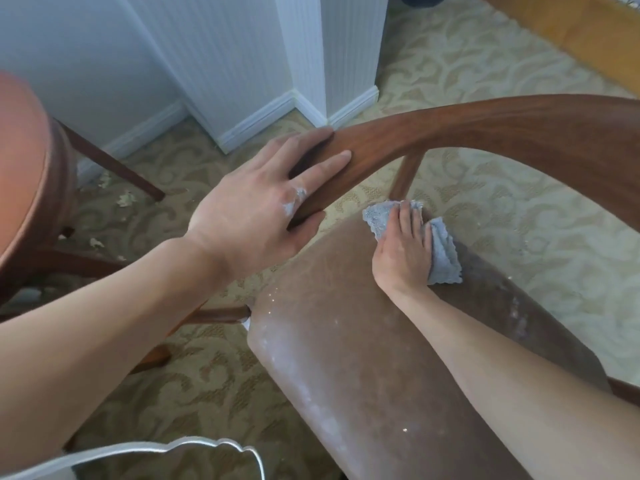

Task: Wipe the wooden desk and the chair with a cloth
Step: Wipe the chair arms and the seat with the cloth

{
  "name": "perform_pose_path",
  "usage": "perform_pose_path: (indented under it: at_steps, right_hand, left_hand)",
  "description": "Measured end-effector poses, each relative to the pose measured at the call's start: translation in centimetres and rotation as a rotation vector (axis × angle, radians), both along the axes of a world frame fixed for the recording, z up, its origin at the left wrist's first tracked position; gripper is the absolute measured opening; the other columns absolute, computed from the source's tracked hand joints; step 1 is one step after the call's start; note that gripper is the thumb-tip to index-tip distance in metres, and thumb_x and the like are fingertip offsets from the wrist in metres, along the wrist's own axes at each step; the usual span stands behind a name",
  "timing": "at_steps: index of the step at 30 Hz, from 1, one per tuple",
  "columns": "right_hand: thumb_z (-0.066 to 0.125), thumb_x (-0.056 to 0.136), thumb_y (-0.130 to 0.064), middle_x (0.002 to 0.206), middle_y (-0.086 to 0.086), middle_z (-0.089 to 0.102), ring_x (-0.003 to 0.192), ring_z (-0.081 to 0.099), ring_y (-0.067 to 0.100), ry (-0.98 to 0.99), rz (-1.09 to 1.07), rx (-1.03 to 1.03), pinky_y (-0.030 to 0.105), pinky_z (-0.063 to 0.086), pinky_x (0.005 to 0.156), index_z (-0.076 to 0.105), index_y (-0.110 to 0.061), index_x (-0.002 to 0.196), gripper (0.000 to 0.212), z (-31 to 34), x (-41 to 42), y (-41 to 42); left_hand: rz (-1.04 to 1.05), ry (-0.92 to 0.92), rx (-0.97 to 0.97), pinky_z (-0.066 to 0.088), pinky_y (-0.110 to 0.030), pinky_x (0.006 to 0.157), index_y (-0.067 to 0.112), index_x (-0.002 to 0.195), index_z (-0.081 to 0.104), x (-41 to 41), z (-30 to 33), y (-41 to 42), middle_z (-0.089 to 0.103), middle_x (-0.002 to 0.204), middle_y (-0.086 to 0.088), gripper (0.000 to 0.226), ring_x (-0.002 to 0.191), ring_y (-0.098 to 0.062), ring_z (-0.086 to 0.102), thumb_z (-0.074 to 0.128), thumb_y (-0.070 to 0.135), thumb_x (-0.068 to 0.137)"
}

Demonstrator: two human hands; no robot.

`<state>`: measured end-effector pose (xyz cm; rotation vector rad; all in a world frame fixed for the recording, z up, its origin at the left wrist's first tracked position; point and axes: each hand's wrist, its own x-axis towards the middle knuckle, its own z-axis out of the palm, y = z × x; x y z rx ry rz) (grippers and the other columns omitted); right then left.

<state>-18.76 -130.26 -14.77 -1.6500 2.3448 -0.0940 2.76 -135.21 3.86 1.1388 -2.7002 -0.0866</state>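
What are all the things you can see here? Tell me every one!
chair: 1, brown seat with white dusty marks, centre and lower right
curved backrest rail: 1, reddish-brown wood, arching across above the seat
cloth: 1, light blue-grey, on the far part of the seat
second chair: 1, orange-brown seat, left edge
carpet: 1, beige with swirl pattern, all over the floor
white scraps: a few, pale, on the carpet at left
wall panels: white, ribbed, top left, with a white baseboard
wooden surface: 1, yellowish, top right corner
left hand: 1, grip around the rail's left end
right hand: 1, flat on the cloth
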Motion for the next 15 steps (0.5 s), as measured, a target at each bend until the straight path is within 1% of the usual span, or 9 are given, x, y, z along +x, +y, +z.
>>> perform_pose_path:
  at_steps: [2,4,5,7,9,10,12,14,15]
  right_hand:
    - [0.038,0.098,-0.015,0.17,0.003,0.015,0.157,0.011,0.021,-0.012,0.094,-0.036,0.045,0.013,0.127,0.019,-0.014,0.16,0.066,0.2,1.5,1.2]
    - [0.038,0.098,-0.015,0.169,0.003,0.016,0.156,0.012,0.021,-0.014,0.269,-0.042,0.044,0.014,0.127,0.019,-0.014,0.16,0.065,-0.1,3.1,2.7]
    - [0.036,0.101,-0.018,0.17,0.002,0.014,0.157,0.011,0.02,-0.025,0.354,-0.033,0.043,0.014,0.127,0.018,-0.015,0.161,0.062,-0.2,3.3,2.9]
    - [0.024,0.107,-0.032,0.17,-0.002,0.01,0.157,0.006,0.018,-0.031,0.503,-0.011,0.043,0.012,0.128,0.014,-0.021,0.162,0.056,-0.3,1.7,1.6]
    - [0.012,0.108,-0.045,0.169,-0.002,0.013,0.157,0.008,0.019,0.001,0.574,-0.034,0.043,0.012,0.127,0.017,-0.027,0.161,0.057,-0.5,-0.8,-0.2]
    - [0.011,0.106,-0.047,0.169,0.0,0.019,0.156,0.012,0.022,0.004,0.547,-0.04,0.044,0.014,0.127,0.022,-0.027,0.16,0.059,-0.6,-1.7,-1.0]
    - [0.016,0.105,-0.043,0.166,0.002,0.028,0.154,0.02,0.025,-0.032,0.383,-0.06,0.045,0.014,0.127,0.031,-0.024,0.158,0.058,-0.6,-1.1,-1.8]
    - [0.025,0.107,-0.031,0.167,0.001,0.026,0.155,0.015,0.024,-0.101,0.154,-0.084,0.04,0.005,0.126,0.031,-0.021,0.158,0.052,-0.5,2.9,-0.8]
    - [0.03,0.107,-0.025,0.167,0.002,0.026,0.156,0.013,0.022,-0.162,0.09,-0.082,0.036,0.001,0.125,0.031,-0.019,0.158,0.051,-0.1,5.8,0.4]
  left_hand:
    - [-0.005,-0.002,0.006,0.048,-0.048,0.105,0.021,0.153,0.043,-0.2,0.1,0.0,0.036,0.159,-0.009,0.065,0.142,-0.029,0.04,0.064,0.035,0.094]
    - [-0.003,-0.004,0.004,0.049,-0.048,0.105,0.021,0.153,0.043,-0.2,0.1,0.1,0.037,0.159,-0.009,0.065,0.141,-0.029,0.04,0.065,0.034,0.093]
    - [-0.003,-0.005,0.001,0.048,-0.046,0.105,0.021,0.153,0.043,-0.2,0.1,0.1,0.037,0.159,-0.009,0.065,0.141,-0.029,0.041,0.065,0.034,0.093]
    - [-0.005,0.001,0.001,0.046,-0.044,0.107,0.021,0.153,0.043,-0.1,0.1,0.1,0.037,0.159,-0.008,0.065,0.141,-0.028,0.041,0.065,0.034,0.093]
    - [0.003,0.005,0.011,0.045,-0.042,0.108,0.022,0.153,0.043,-0.1,0.1,0.2,0.037,0.159,-0.007,0.064,0.141,-0.027,0.04,0.064,0.034,0.094]
    - [0.009,0.008,0.012,0.045,-0.041,0.106,0.023,0.153,0.043,-0.1,0.0,0.2,0.037,0.159,-0.006,0.064,0.141,-0.026,0.04,0.064,0.035,0.094]
    - [0.015,0.013,0.016,0.048,-0.041,0.102,0.025,0.153,0.043,-0.2,0.1,0.3,0.036,0.159,-0.004,0.064,0.142,-0.024,0.038,0.063,0.036,0.093]
    - [0.019,0.024,0.025,0.05,-0.042,0.1,0.026,0.153,0.042,-0.3,0.3,0.3,0.036,0.16,-0.003,0.065,0.142,-0.023,0.038,0.063,0.036,0.092]
    - [0.019,0.025,0.029,0.05,-0.043,0.1,0.027,0.153,0.042,-0.4,0.4,0.2,0.035,0.16,-0.002,0.065,0.142,-0.023,0.038,0.063,0.036,0.092]
